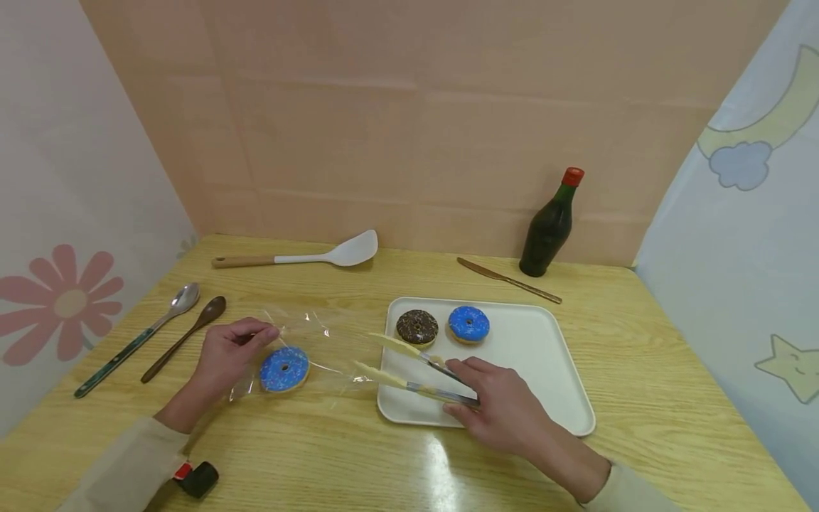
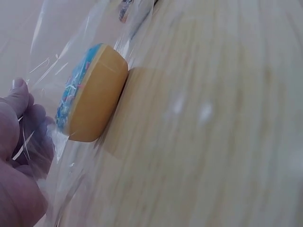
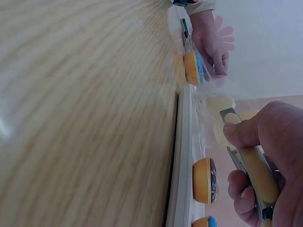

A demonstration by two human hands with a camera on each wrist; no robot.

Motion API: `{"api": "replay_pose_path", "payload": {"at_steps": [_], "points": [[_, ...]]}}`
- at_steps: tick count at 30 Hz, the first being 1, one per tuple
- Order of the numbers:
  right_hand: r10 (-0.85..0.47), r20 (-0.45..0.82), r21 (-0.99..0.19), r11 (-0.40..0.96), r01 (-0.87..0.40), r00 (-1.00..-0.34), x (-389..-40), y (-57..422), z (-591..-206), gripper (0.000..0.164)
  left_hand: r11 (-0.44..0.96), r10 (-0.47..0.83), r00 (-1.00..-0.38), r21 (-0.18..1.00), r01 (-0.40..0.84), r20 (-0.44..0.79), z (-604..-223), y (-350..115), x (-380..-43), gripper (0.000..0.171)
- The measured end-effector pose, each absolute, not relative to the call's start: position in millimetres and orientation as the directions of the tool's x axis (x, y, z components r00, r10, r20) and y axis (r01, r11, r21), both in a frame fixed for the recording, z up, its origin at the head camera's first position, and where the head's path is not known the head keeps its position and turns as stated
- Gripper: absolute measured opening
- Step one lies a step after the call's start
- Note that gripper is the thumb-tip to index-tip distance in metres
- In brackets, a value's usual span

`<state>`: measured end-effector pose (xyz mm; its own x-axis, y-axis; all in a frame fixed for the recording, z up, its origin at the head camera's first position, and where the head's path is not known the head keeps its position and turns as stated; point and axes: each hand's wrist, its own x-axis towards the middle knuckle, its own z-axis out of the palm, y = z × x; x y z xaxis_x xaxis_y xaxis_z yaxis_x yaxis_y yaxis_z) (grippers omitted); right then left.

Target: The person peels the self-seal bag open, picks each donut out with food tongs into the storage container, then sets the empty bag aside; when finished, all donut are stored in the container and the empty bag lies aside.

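Observation:
My left hand pinches the edge of a clear plastic bag. Inside the bag lies a blue sprinkled donut, low on the table; in the left wrist view its tan side shows through the film. My right hand grips a pair of tongs with cream tips. Those tips stand apart with nothing between them, near the bag's right end and over the left edge of a white tray. On the tray sit a chocolate donut and another blue donut.
A white spatula lies at the back left, a brown knife behind the tray. The dark bottle with a red cap stands at the back right. A metal spoon and a wooden spoon lie at the left.

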<state>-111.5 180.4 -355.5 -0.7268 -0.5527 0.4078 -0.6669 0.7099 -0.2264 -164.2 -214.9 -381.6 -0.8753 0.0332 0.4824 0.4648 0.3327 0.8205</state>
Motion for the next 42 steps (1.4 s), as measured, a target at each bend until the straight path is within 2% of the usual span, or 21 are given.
{"api": "replay_pose_path", "payload": {"at_steps": [7, 19, 25, 34, 42], "points": [[-0.606, 0.328, -0.253, 0.683, -0.685, -0.725, -123, 162, -356, 0.045, 0.339, 0.058, -0.868, 0.808, 0.482, 0.494, -400, -222, -176, 0.005], [-0.669, 0.191, -0.304, 0.655, -0.692, -0.718, -143, 140, -360, 0.049, 0.285, 0.072, -0.852, 0.808, 0.517, 0.519, -387, -210, -169, 0.005], [-0.711, 0.192, -0.292, 0.617, -0.731, -0.676, -151, 133, -361, 0.052, 0.321, 0.061, -0.848, 0.794, 0.516, 0.526, -376, -202, -162, 0.005], [-0.705, 0.125, -0.288, 0.648, -0.705, -0.698, -156, 126, -361, 0.057, 0.319, 0.047, -0.843, 0.791, 0.522, 0.536, -392, -208, -171, 0.006], [-0.716, 0.136, -0.255, 0.642, -0.723, -0.684, -157, 122, -363, 0.057, 0.298, 0.029, -0.855, 0.812, 0.501, 0.517, -403, -214, -177, 0.007]]}}
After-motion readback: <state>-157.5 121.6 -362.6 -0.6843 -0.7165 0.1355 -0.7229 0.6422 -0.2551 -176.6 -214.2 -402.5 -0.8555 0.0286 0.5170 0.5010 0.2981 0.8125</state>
